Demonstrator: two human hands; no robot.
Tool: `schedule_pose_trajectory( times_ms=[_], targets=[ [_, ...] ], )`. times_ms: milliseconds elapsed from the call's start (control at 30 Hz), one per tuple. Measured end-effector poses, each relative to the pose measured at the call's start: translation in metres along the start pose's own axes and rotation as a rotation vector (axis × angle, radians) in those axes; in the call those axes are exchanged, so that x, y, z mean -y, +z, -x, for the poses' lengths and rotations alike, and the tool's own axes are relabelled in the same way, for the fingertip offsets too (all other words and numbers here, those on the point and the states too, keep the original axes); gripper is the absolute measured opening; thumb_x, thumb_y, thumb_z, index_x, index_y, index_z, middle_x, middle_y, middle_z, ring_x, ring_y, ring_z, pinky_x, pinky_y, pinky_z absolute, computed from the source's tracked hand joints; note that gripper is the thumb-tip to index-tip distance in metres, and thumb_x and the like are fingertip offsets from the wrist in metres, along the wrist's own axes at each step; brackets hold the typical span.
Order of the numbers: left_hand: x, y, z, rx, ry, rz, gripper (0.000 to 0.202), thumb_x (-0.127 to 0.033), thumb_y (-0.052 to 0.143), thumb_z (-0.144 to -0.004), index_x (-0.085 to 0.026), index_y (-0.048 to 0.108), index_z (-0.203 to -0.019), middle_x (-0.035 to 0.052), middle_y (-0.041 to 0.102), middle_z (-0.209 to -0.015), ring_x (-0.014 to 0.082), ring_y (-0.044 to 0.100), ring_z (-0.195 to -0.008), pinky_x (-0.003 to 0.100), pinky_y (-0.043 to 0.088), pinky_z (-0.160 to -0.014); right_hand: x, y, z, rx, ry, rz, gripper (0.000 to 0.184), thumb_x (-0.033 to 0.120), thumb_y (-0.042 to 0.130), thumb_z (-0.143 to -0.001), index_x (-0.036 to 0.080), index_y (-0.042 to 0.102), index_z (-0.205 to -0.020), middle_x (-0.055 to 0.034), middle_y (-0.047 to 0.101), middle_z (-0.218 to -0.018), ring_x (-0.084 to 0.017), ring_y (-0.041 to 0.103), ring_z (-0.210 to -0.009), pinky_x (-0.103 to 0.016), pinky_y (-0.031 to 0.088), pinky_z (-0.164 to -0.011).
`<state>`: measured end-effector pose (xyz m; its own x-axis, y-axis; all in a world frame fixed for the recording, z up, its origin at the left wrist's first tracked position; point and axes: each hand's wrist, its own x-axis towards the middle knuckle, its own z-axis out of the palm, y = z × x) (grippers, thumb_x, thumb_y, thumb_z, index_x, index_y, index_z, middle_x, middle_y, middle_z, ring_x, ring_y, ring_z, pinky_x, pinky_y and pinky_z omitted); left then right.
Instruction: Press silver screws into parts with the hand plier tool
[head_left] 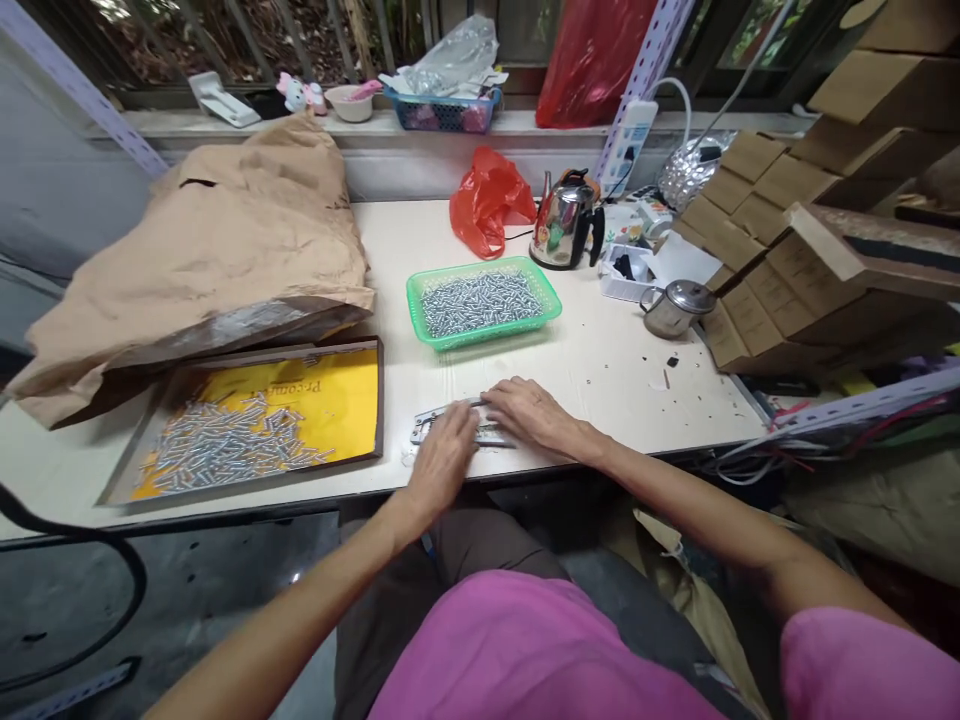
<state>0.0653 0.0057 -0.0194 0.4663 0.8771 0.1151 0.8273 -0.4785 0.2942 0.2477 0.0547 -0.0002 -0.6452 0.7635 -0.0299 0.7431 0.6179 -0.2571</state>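
A flat metal fixture, long and narrow, lies on the table close to its front edge. My left hand rests across its left half, fingers pressed together and curled down onto it. From the other side, my right hand grips the right part, with bent fingertips at its far edge. Both hands cover most of the fixture, so any small part under the fingers is hidden. Just beyond them stands a green plastic basket filled with small silvery metal pins. More such pins lie heaped in a shallow yellow-bottomed tray to the left.
Large brown paper is bunched behind the tray. A red plastic bag, a kettle, a white box and a lidded metal cup stand farther back. Stacked cardboard boxes line the right side.
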Motion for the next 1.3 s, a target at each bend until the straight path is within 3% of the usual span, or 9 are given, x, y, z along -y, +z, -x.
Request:
schedule_pose_trajectory(
  times_ms=[300, 400, 533, 667, 767, 867, 967, 1167, 1300],
  targets=[
    [-0.027, 0.028, 0.031, -0.051, 0.105, 0.169, 0.046, -0.038, 0.050, -0.093, -0.020, 0.046, -0.135, 0.0147, 0.051, -0.140, 0.0288, 0.039, -0.136, 0.053, 0.032, -0.112, -0.013, -0.003, -0.043, 0.019, 0.068, 0.146, 0.025, 0.016, 0.042, -0.094, 0.013, 0.067, -0.095, -0.0107, 0.063, -0.096, -0.020, 0.050, -0.088, -0.031, 0.034, -0.076],
    [-0.027, 0.030, 0.033, -0.062, 0.100, 0.174, 0.050, -0.038, 0.053, -0.091, -0.018, 0.044, -0.136, 0.0164, 0.049, -0.140, 0.0304, 0.037, -0.137, 0.054, 0.031, -0.112, 0.010, -0.004, -0.046, 0.026, -0.127, 0.156, 0.024, 0.020, 0.045, -0.094, 0.017, 0.068, -0.099, -0.0098, 0.061, -0.100, -0.022, 0.048, -0.092, -0.033, 0.034, -0.076],
    [-0.035, 0.030, 0.050, -0.048, 0.133, 0.180, 0.046, -0.038, 0.057, -0.088, -0.014, 0.051, -0.127, 0.0174, 0.061, -0.122, 0.0303, 0.055, -0.119, 0.047, 0.046, -0.098, 0.056, 0.004, -0.045, 0.105, -0.546, 0.099, 0.017, 0.025, 0.053, -0.092, 0.024, 0.069, -0.095, -0.0063, 0.060, -0.099, -0.022, 0.045, -0.095, -0.033, 0.034, -0.074],
    [-0.032, 0.010, 0.084, -0.126, 0.299, 0.173, 0.024, -0.024, 0.050, -0.092, -0.017, 0.060, -0.112, 0.0102, 0.067, -0.105, 0.0213, 0.061, -0.102, 0.036, 0.050, -0.090, 0.083, 0.007, -0.048, 0.154, -0.652, 0.136, 0.015, 0.016, 0.052, -0.090, 0.018, 0.066, -0.085, -0.0086, 0.059, -0.098, -0.022, 0.046, -0.094, -0.034, 0.037, -0.076],
    [-0.001, -0.023, 0.107, -0.271, 0.130, 0.070, 0.019, -0.018, 0.047, -0.092, -0.019, 0.064, -0.099, 0.0070, 0.067, -0.089, 0.0182, 0.060, -0.087, 0.034, 0.050, -0.082, 0.086, 0.012, -0.051, 0.172, -0.647, 0.065, 0.016, 0.009, 0.048, -0.089, 0.015, 0.062, -0.085, -0.0096, 0.059, -0.098, -0.020, 0.050, -0.091, -0.034, 0.039, -0.078],
    [0.055, -0.061, 0.116, -0.358, -0.274, -0.140, 0.023, -0.022, 0.043, -0.094, -0.020, 0.066, -0.099, 0.0080, 0.065, -0.089, 0.0206, 0.055, -0.085, 0.035, 0.047, -0.078, 0.085, 0.024, -0.055, 0.146, -0.582, -0.126, 0.016, 0.013, 0.043, -0.093, 0.017, 0.059, -0.090, -0.0075, 0.061, -0.091, -0.018, 0.053, -0.083, -0.032, 0.042, -0.076],
    [0.113, -0.089, 0.111, -0.280, -0.484, -0.302, 0.027, -0.024, 0.043, -0.094, -0.022, 0.067, -0.104, 0.0092, 0.063, -0.093, 0.0241, 0.051, -0.091, 0.036, 0.045, -0.079, 0.085, 0.021, -0.061, -0.023, -0.487, -0.388, 0.018, 0.019, 0.039, -0.096, 0.018, 0.057, -0.098, -0.0058, 0.062, -0.092, -0.015, 0.057, -0.081, -0.028, 0.046, -0.074],
    [0.182, -0.104, 0.092, 0.034, -0.332, -0.420, 0.031, -0.014, 0.041, -0.091, -0.023, 0.070, -0.099, 0.0101, 0.062, -0.093, 0.0235, 0.048, -0.091, 0.034, 0.042, -0.078, 0.044, -0.056, -0.087, -0.707, -0.143, -0.322, 0.020, 0.028, 0.043, -0.094, 0.021, 0.061, -0.100, -0.0069, 0.065, -0.093, -0.019, 0.061, -0.081, -0.036, 0.051, -0.076],
    [0.196, -0.105, 0.085, 0.134, -0.223, -0.362, 0.024, -0.018, 0.047, -0.090, -0.022, 0.071, -0.092, 0.0100, 0.061, -0.085, 0.0231, 0.048, -0.087, 0.032, 0.039, -0.071, -0.020, -0.079, -0.115, -0.730, -0.008, -0.118, 0.027, 0.035, 0.046, -0.093, 0.018, 0.065, -0.100, -0.0099, 0.064, -0.092, -0.019, 0.061, -0.073, -0.040, 0.052, -0.075]
  ],
)
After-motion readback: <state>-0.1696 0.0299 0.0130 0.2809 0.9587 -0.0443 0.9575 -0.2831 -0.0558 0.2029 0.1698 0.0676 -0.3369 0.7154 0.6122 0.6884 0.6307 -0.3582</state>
